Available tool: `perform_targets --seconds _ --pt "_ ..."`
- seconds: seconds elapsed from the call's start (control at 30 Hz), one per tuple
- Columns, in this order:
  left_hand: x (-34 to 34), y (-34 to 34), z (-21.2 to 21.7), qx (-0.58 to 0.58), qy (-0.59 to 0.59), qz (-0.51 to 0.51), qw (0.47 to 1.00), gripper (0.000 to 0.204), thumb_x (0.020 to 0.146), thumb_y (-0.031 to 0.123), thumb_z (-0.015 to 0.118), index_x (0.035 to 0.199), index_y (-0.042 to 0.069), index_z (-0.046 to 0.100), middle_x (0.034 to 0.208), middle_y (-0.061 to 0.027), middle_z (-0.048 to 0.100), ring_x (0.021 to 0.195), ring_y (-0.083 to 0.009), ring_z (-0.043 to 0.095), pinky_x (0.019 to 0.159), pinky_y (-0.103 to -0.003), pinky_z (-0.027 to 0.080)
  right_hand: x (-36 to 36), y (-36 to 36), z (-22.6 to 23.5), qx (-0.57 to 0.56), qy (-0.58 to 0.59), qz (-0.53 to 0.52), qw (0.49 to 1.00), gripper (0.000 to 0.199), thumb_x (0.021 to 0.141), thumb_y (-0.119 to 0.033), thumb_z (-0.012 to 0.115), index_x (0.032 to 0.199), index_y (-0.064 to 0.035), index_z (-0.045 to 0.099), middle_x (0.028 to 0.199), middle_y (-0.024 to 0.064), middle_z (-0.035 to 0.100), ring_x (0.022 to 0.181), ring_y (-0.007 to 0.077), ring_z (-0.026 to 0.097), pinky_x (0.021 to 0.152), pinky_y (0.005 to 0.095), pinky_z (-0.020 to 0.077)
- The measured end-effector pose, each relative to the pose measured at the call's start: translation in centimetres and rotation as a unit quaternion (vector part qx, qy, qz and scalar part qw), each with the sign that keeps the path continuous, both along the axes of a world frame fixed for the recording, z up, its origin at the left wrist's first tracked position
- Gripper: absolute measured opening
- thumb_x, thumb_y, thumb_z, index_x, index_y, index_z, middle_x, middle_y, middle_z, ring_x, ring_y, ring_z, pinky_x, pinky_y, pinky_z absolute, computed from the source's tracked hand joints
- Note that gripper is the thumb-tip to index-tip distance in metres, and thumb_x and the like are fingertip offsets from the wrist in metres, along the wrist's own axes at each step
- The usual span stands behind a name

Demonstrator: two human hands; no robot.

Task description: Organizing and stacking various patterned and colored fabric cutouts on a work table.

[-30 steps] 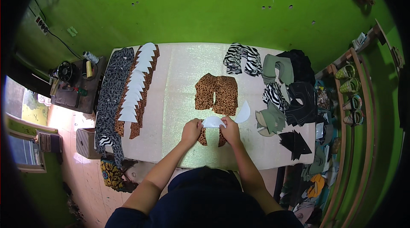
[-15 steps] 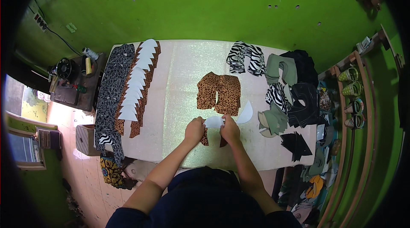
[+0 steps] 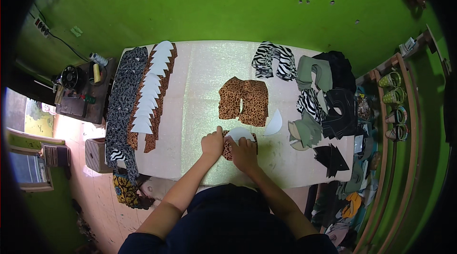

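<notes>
Pressing a white liner (image 3: 239, 133) flat onto a leopard-print piece (image 3: 232, 148) under both hands' fingers, left hand (image 3: 212, 144) and right hand (image 3: 244, 154) spread flat, gripping nothing; leopard stack (image 3: 243, 101) beyond the fingertips on the worktop (image 3: 200, 87) seemingly unlined.

- Leopard-print fabric piece (image 3: 227, 148): small brown-and-black spotted cut shape, lying flat on the pale table near its front edge, mostly covered by the white piece and both hands.
- White cut piece (image 3: 239, 133): rounded, plain white, lying flat on top of the leopard-print piece, its upper curve showing.
</notes>
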State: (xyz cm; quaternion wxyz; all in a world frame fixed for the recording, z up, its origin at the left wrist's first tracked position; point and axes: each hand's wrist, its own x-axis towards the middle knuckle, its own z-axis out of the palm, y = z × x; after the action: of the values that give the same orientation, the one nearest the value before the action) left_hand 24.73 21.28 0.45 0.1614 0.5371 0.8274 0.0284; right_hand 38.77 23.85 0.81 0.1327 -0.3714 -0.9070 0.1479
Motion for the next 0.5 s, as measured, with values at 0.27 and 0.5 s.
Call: perform_targets --seconds 0.27,0.5 --pt "0.3 -0.1 0.0 -0.021 -0.018 0.027 0.999 0.038 0.08 0.038 0.059 0.091 0.005 0.044 0.069 -0.0114 0.061 0.067 -0.0284 0.062 0.059 -0.039 0.047 4.4 -0.1 -0.8 0.03 -0.081 -0.086 0.993 0.036 0.085 -0.04 0.05 0.119 -0.029 0.055 0.082 0.0081 0.044 0.079 0.025 0.042 0.072 0.0403 0.0312" --pt "0.6 -0.4 0.4 0.022 -0.03 0.012 0.999 0.031 0.081 0.03 0.058 0.092 0.005 0.045 0.081 -0.0144 0.058 0.074 -0.0301 0.058 0.063 -0.041 0.046 5.9 0.3 -0.1 -0.034 -0.078 -0.16 0.983 0.03 0.086 -0.038 0.049 0.112 -0.0281 0.06 0.08 0.0088 0.045 0.079 0.0252 0.043 0.072 0.0407 0.0319"
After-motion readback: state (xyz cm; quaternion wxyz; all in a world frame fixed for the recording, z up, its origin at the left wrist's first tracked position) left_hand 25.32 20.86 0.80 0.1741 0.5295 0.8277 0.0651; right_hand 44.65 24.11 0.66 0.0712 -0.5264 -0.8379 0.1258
